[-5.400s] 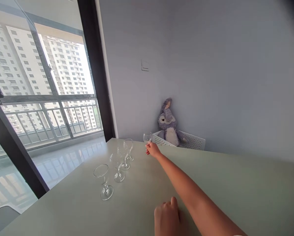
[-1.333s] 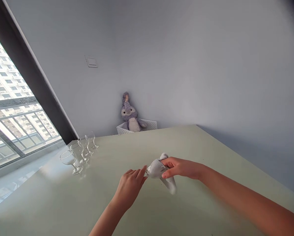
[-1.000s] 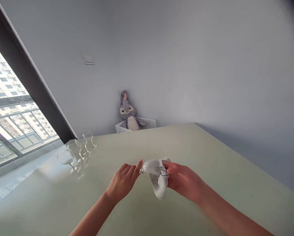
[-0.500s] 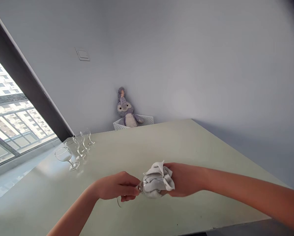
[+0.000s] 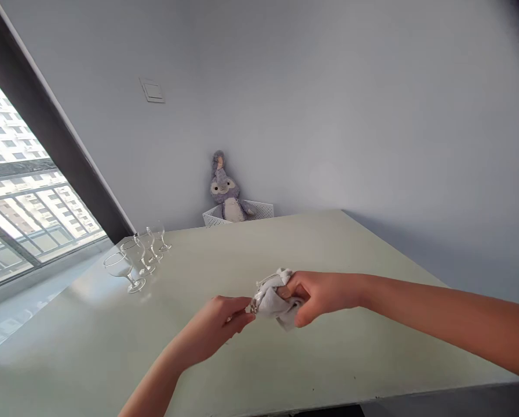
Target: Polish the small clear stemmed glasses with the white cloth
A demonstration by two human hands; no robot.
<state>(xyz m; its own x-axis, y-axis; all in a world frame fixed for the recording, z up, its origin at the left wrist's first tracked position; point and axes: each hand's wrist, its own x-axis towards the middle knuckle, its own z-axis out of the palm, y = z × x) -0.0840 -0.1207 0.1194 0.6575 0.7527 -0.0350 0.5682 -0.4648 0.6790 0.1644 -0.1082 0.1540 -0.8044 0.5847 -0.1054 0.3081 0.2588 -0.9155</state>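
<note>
Low over the table's near half, my left hand (image 5: pixel 225 324) pinches the stem of a wine glass (image 5: pixel 253 307) lying sideways, its foot hidden behind my fingers. A white cloth (image 5: pixel 273 298) is bunched around and in the glass's bowl, covering most of it. My right hand (image 5: pixel 314 295) grips the cloth from the right, thumb below and fingers pushed into the folds. How far the fingers reach into the bowl cannot be made out.
Several clear stemmed glasses (image 5: pixel 135 284) stand upright in a row at the table's left. Behind the table (image 5: pixel 259 249), a grey plush toy (image 5: pixel 231 197) sits in a white basket (image 5: pixel 263 210) against the wall. A window (image 5: pixel 20 174) is on the left.
Both hands have risen slightly, with the glass and cloth. My right hand has turned, so its thumb now shows below the cloth. The view has shifted a little.
</note>
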